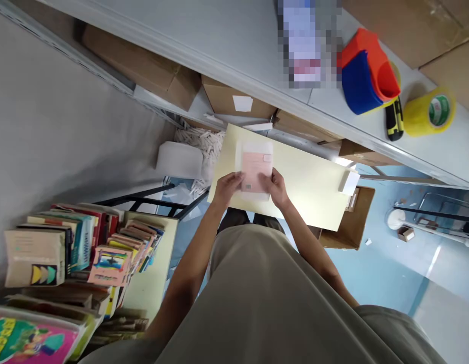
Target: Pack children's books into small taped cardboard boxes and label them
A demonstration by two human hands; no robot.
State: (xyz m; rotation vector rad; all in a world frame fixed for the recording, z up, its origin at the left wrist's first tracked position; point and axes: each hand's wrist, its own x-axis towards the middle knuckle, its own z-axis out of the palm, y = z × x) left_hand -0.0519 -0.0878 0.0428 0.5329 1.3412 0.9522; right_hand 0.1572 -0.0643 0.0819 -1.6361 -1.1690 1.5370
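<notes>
both hands are gripping a pink booklet in clear wrap over the cream table: left hand closing on its left edge, right hand on its right edge.

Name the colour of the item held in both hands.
Pale pink booklet, in a clear sleeve; head view.

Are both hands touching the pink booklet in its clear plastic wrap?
Touching. The head view shows the left hand and right hand gripping opposite sides of the pink booklet in clear plastic wrap, fingers overlapping its edges.
</notes>
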